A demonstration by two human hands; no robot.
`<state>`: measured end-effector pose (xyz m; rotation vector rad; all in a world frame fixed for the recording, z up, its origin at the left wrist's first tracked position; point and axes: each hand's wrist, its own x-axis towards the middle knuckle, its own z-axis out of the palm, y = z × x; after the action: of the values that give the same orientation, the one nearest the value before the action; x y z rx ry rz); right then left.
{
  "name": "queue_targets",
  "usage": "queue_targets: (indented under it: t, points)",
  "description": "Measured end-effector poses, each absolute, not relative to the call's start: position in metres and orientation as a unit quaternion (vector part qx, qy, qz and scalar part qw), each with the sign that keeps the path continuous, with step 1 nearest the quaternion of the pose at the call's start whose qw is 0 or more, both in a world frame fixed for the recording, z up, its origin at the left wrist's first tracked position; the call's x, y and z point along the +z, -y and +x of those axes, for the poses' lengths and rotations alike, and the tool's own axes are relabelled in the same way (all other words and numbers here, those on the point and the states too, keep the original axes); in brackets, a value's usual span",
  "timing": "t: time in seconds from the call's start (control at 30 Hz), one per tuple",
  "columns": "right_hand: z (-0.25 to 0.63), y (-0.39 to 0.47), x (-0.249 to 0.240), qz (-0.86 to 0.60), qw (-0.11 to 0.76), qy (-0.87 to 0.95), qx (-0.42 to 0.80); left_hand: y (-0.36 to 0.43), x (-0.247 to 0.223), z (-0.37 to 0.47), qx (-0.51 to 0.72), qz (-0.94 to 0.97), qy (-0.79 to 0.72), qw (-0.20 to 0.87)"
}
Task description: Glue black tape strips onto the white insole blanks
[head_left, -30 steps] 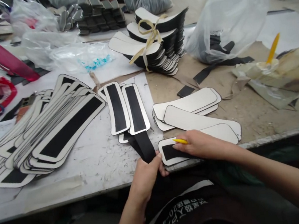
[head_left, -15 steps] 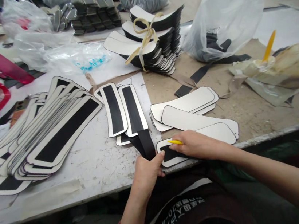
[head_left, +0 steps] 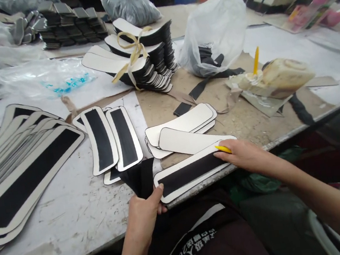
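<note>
A cream curved panel [head_left: 192,179] with a black strip along its middle lies at the table's front edge. My left hand [head_left: 146,210] is closed round loose black strips [head_left: 141,179], its thumb resting on the panel's left end. Over the right end is my right hand [head_left: 244,153], fingers closed on a yellow pointed stick [head_left: 223,149] and pressed on the strip. Plain cream panels [head_left: 184,121] are stacked just behind. To the left lie several panels with black strips [head_left: 124,137]; a larger fanned pile [head_left: 35,174] of them is farther left.
A tied bundle of curved panels [head_left: 140,56] stands at the back. Right of it are a clear plastic bag [head_left: 217,33] with black pieces and a glue-smeared container [head_left: 288,74] with a yellow stick upright beside it. Plastic wrapping [head_left: 25,75] lies back left.
My right hand has slid rightward along the panel, and the black strip now shows along most of its length. My left thumb stays at the left end. The view has shifted right.
</note>
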<state>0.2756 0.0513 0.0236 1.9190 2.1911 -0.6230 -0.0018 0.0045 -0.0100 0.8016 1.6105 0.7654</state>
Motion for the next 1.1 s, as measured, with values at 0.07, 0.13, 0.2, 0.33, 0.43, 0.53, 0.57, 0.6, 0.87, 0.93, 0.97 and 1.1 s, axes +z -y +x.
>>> queue_targets:
  t: [0.07,0.13,0.2,0.33,0.43,0.53,0.57,0.6,0.87,0.93,0.97,1.1]
  points:
    - [0.272,-0.051,0.018,0.673,0.098,-0.716,-0.161,-0.004,-0.009,-0.001,0.317,0.345,-0.687,0.556]
    - [0.267,-0.051,0.016,0.691,0.116,-0.701,-0.133,-0.003,-0.007,0.0,0.311,0.347,-0.692,0.551]
    - [0.264,-0.051,0.015,0.695,0.123,-0.697,-0.122,-0.003,-0.006,0.001,0.304,0.351,-0.7,0.542]
    - [0.266,-0.054,0.014,0.688,0.123,-0.704,-0.122,-0.002,-0.006,0.002,0.29,0.352,-0.712,0.533]
    - [0.269,-0.054,0.011,0.685,0.118,-0.708,-0.125,-0.003,-0.007,0.002,0.282,0.35,-0.717,0.533]
    - [0.27,-0.054,0.009,0.685,0.119,-0.707,-0.128,-0.003,-0.008,0.001,0.268,0.359,-0.718,0.533]
    - [0.27,-0.054,0.009,0.685,0.12,-0.707,-0.129,-0.003,-0.008,0.001,0.263,0.36,-0.719,0.534]
    - [0.271,-0.054,0.008,0.685,0.121,-0.707,-0.131,-0.003,-0.008,0.001,0.259,0.36,-0.72,0.534]
    - [0.273,-0.054,0.008,0.678,0.133,-0.711,-0.131,-0.007,-0.012,0.0,0.231,0.366,-0.73,0.528]
    - [0.272,-0.053,0.008,0.679,0.135,-0.714,-0.11,-0.009,-0.011,0.001,0.224,0.369,-0.733,0.525]
    - [0.272,-0.051,0.008,0.682,0.135,-0.713,-0.096,-0.009,-0.011,0.001,0.22,0.372,-0.735,0.523]
    - [0.278,-0.044,0.008,0.708,0.114,-0.696,-0.043,-0.01,-0.011,0.002,0.194,0.384,-0.743,0.513]
